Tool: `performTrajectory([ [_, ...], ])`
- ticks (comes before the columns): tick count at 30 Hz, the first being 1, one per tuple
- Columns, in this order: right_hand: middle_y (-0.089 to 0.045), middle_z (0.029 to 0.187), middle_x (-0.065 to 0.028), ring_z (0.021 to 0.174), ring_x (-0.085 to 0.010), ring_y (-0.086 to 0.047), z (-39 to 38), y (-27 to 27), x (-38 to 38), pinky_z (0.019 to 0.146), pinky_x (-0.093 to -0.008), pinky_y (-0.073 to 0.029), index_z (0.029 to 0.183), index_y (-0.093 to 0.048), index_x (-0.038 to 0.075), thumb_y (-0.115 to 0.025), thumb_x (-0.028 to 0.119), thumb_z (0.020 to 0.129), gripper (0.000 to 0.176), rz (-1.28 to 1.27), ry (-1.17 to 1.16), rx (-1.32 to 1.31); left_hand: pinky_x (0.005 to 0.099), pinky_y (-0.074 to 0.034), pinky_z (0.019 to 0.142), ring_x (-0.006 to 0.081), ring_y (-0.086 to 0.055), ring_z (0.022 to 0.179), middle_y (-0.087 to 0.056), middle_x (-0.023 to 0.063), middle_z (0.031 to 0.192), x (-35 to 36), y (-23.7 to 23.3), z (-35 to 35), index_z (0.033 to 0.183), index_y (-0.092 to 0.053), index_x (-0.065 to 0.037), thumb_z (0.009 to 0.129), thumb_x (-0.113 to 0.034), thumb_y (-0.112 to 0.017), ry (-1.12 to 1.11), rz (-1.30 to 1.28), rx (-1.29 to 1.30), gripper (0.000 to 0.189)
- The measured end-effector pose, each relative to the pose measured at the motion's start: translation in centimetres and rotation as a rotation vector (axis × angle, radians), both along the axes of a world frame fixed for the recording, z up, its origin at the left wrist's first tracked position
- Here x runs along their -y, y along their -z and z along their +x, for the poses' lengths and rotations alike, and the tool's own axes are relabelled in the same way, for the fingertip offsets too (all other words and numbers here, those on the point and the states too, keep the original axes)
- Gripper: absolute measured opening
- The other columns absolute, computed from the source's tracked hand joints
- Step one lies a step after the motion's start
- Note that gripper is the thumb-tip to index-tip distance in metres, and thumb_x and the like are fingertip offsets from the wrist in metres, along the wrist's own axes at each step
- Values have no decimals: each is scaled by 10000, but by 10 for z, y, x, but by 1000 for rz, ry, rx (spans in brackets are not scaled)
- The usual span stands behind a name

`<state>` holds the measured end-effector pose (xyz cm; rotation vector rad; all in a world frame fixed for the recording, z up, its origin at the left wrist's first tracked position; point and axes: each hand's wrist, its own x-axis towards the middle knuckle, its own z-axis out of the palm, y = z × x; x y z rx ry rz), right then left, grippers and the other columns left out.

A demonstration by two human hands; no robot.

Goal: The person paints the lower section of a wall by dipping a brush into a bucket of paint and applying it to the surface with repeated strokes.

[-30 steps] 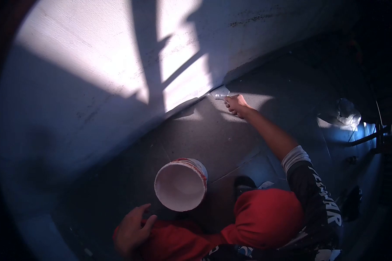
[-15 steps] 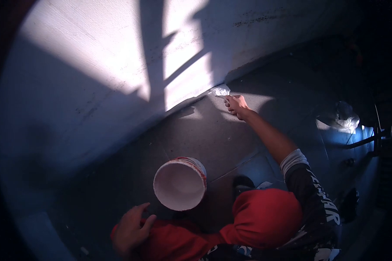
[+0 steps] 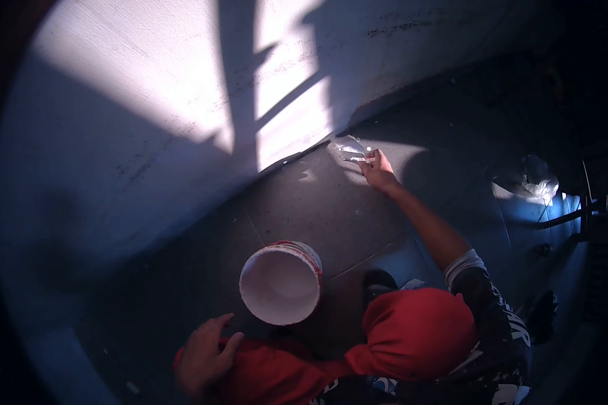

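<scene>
gripping putty knife [image 3: 348,147] in right hand [image 3: 378,170], fingers curled tight round the handle, down at the wall [image 3: 148,101]–floor [image 3: 304,209] joint. lying up-left along its length, blade end toward wall base. half a second back, held higher against the wall; now lower, flatter on floor. resting left hand [image 3: 206,354] on red knee [image 3: 412,334], fingers spread. white bucket [image 3: 315,266] between the hands, well apart from blade.

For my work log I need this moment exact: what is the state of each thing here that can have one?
right hand: shut on the scraper, arm stretched out.
scraper: held, blade low at the foot of the wall, smeared white.
bucket: upright on the floor, no lid, white inside, red smears on rim.
left hand: open, resting on the red knee.
plastic bag: crumpled, lying on the floor.
</scene>
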<state>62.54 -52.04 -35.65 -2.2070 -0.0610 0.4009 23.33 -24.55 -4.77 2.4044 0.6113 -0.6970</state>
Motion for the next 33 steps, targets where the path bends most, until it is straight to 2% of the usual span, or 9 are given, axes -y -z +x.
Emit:
performTrajectory([
  [4, -637, 968, -238, 945, -410, -635, 2, -17, -20, 833, -463, -494, 1065, -488, 30, -648, 230, 821, 354, -31, 17, 2, 424, -485, 898, 357, -625, 1019, -652, 191, 1066, 1, -4, 4, 1240, -588, -11, 894, -306, -654, 2, 4, -9, 459],
  [6, -636, 970, -242, 958, -420, -631, 4, -19, -28, 840, -470, -491, 1068, -485, 34, -645, 212, 816, 348, -52, 18, 23, 401, -507, 914, 345, -621, 1117, -632, 201, 1207, 0, -6, 8, 1289, -569, -30, 913, -264, -633, 10, -7, -79, 447],
  [11, -645, 946, -248, 961, -425, -636, 9, -23, -35, 844, -471, -490, 1065, -490, 37, -634, 173, 807, 325, -87, 29, 57, 400, -505, 924, 340, -616, 1132, -632, 196, 1216, 0, -7, 12, 1292, -569, -33, 911, -266, -634, 1, -11, -113, 451],
  [16, -672, 871, -199, 851, -332, -684, 7, -31, -20, 782, -404, -521, 1007, -554, 25, -636, 168, 809, 258, 142, 77, 4, 402, -502, 927, 338, -617, 1129, -635, 192, 1207, 1, -7, 12, 1291, -569, -32, 911, -267, -633, 6, -9, -100, 451],
  [19, -679, 880, -181, 841, -296, -690, -1, -25, -16, 766, -386, -525, 1013, -572, 26, -650, 178, 803, 271, 11, 74, -12, 402, -499, 931, 336, -617, 1126, -636, 191, 1202, 1, -6, 9, 1291, -567, -24, 912, -268, -633, 20, 11, -89, 456],
  [21, -681, 888, -183, 849, -298, -691, 4, -21, -17, 775, -390, -526, 1044, -577, 31, -658, 180, 796, 300, -23, 55, -30, 421, -483, 892, 359, -620, 1010, -648, 190, 1068, 2, -1, 4, 1236, -593, -6, 891, -313, -654, 12, -2, -10, 465],
  [25, -685, 893, -169, 852, -287, -690, 27, -30, -26, 778, -378, -524, 1010, -607, 26, -666, 161, 790, 265, 39, 85, 107, 401, -499, 933, 337, -618, 1122, -633, 200, 1201, 4, -9, 7, 1287, -566, -13, 914, -267, -633, 26, 16, -77, 456],
  [29, -696, 860, -123, 782, -172, -669, 32, -119, -28, 734, -321, -517, 998, -631, 9, -675, 130, 794, 241, 114, 126, 79, 408, -496, 909, 347, -624, 1064, -640, 200, 1143, 6, -8, 5, 1263, -581, -9, 904, -288, -643, 16, 13, -44, 459],
  [33, -681, 759, -89, 684, -142, -653, 30, -211, -19, 658, -291, -497, 1014, -636, -10, -677, 116, 849, 212, 286, 55, 248, 409, -497, 887, 351, -634, 997, -651, 200, 1086, 8, -5, 6, 1236, -599, -5, 894, -310, -653, 13, 12, -1, 462],
])
